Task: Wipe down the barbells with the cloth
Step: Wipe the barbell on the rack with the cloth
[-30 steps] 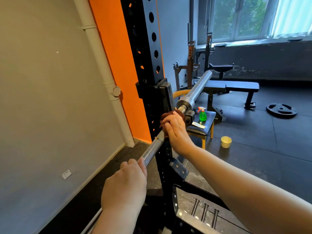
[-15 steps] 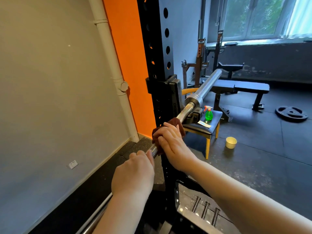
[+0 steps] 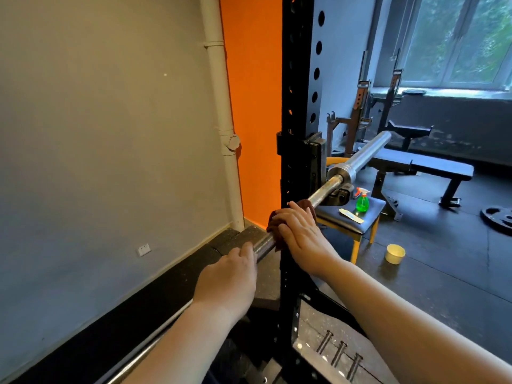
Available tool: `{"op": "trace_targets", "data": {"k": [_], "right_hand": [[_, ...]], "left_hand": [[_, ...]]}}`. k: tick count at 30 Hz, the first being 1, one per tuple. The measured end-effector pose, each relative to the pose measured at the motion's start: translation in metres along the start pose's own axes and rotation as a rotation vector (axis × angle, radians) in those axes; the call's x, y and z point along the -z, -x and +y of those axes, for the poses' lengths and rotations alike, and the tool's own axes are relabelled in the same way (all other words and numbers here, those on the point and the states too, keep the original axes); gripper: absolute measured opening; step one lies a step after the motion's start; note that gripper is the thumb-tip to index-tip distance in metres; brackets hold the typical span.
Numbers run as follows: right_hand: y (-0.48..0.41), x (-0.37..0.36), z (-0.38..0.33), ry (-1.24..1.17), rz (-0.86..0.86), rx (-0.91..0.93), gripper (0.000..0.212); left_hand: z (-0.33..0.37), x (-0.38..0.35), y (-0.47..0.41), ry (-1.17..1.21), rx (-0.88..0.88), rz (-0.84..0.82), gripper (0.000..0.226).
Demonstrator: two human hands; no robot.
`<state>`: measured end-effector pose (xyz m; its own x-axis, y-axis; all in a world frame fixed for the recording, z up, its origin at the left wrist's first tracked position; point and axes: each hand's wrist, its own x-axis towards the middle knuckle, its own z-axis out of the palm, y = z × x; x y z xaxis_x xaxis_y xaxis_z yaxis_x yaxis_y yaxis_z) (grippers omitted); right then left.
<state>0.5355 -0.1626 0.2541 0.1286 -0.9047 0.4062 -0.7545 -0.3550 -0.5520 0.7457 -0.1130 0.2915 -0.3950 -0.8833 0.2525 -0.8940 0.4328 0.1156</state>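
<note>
Barbell [image 3: 327, 189] held overhand — left hand [image 3: 227, 278] grip clamped on shaft, right hand [image 3: 302, 234] clamped round cloth [image 3: 273, 221].

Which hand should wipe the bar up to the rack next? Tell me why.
Right. The right hand wraps the cloth round the bar, with bare shaft ahead of it toward the rack. The left hand grips the bar bare, nearer the body, with no cloth.

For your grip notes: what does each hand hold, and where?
The left hand grips the bar at its knurling; right hand wraps the cloth round it.
</note>
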Motion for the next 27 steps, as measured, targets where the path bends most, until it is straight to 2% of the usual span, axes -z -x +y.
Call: {"op": "trace_targets", "data": {"k": [3,4,8,10,13,15,16,20,23,25,27], "right_hand": [[0.004,-0.024,-0.037,-0.146,0.084,-0.16,0.029],[0.01,-0.034,-0.052,-0.159,0.084,-0.145,0.029],[0.042,-0.041,-0.08,-0.087,-0.02,0.155,0.036],[0.043,-0.032,-0.07,-0.037,-0.073,0.218,0.039],[0.04,-0.039,-0.074,-0.054,0.01,0.072,0.04],[0.046,-0.057,-0.103,-0.126,0.096,-0.1,0.039],[0.052,-0.067,-0.121,-0.135,0.115,-0.122,0.038],[0.09,-0.092,-0.177,-0.109,-0.01,0.181,0.05],[0.089,-0.082,-0.162,0.033,-0.053,0.283,0.052],[0.082,-0.077,-0.142,0.105,-0.016,0.244,0.051],[0.08,-0.077,-0.14,0.064,0.034,0.107,0.049]], "left_hand": [[-0.011,0.005,0.031,-0.035,0.036,0.039,0.036],[-0.013,0.007,0.04,-0.048,0.053,0.046,0.036],[-0.025,0.013,0.068,-0.07,0.099,0.064,0.036],[-0.033,0.016,0.082,-0.066,0.112,0.088,0.039],[-0.047,0.02,0.107,-0.088,0.141,0.113,0.049],[-0.054,0.022,0.123,-0.111,0.155,0.137,0.052],[-0.056,0.023,0.129,-0.124,0.16,0.145,0.049],[-0.06,0.026,0.148,-0.201,0.181,0.141,0.031],[-0.07,0.032,0.165,-0.227,0.205,0.149,0.04],[-0.081,0.034,0.182,-0.23,0.207,0.178,0.047],[-0.093,0.036,0.202,-0.255,0.226,0.218,0.049]]}}
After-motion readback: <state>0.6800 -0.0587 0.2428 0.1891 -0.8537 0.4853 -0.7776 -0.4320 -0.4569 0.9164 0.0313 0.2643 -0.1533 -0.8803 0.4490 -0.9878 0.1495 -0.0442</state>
